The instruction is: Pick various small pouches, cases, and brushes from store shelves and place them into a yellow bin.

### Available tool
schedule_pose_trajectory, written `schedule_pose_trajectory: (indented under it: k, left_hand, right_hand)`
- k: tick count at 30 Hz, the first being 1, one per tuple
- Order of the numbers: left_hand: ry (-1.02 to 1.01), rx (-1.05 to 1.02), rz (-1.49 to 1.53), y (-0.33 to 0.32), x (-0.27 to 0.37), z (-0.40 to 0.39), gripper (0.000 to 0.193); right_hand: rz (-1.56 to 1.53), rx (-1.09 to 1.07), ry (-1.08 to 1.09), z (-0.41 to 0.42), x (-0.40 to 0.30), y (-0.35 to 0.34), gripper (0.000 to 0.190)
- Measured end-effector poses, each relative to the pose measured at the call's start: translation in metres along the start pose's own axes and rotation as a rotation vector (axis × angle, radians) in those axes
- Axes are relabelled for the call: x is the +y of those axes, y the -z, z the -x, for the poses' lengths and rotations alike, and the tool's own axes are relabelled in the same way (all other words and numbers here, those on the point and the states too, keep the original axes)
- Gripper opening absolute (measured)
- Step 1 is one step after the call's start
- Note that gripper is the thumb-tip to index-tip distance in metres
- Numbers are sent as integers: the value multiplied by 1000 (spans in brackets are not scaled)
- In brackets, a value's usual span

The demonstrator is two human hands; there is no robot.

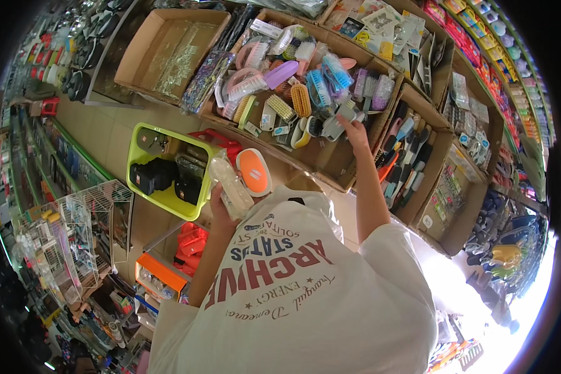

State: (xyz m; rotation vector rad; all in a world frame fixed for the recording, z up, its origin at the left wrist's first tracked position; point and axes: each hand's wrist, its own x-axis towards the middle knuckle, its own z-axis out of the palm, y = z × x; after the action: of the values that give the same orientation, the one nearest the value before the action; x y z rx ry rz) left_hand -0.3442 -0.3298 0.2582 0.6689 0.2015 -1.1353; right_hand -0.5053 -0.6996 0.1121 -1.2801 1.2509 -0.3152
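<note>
My left hand (222,205) grips a brush in a clear plastic wrapper (230,184) and, beside it, an orange-and-white oval brush (254,172). These are in front of my shirt, at the right rim of a lime-green basket (200,208). Reaching into a cardboard box (334,180) of brushes, my right hand (355,133) has its fingers on a grey plastic item (337,122), seemingly a brush. Around it lie blue brushes (319,89), a yellow brush (300,99), a yellow-and-white brush (301,133) and a purple-handled brush (280,75). My right fingertips are partly hidden, so their grip is unclear.
Black pouches (153,175) lie in the basket. A shallow cardboard box (173,51) stands beyond it, and a box of hairbrushes (404,154) stands right of the brush box. A white wire rack (89,233) is at the left. Shelves of goods line both sides.
</note>
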Motion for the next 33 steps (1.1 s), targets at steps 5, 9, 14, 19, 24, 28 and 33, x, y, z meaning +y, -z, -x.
schedule_pose_trajectory:
  k: [5,9,14,19,24,28,33]
  left_hand:
    - [-26,-8,36,12,-8,3,57]
    - [-6,-14,48,21,-11,5,57]
    - [-63,-73,106,11,-15,10,60]
    - [-71,-100,48,15,-18,15,60]
    - [-68,-38,26,16,-24,20,60]
    - [-109,-116,101,33,-30,17,62]
    - [-109,-76,101,44,-29,19,61]
  right_hand:
    - [222,-95,15,3,19,-9,64]
    - [335,-182,98,14,27,-13,60]
    - [764,-158,400,22,55,-27,62]
    - [773,-55,409,27,63,-37,65]
    - [609,-67,293,18,68,-37,72]
    - [589,7,321,11,69,-33,70]
    - [192,40,-2,31,48,-23,67]
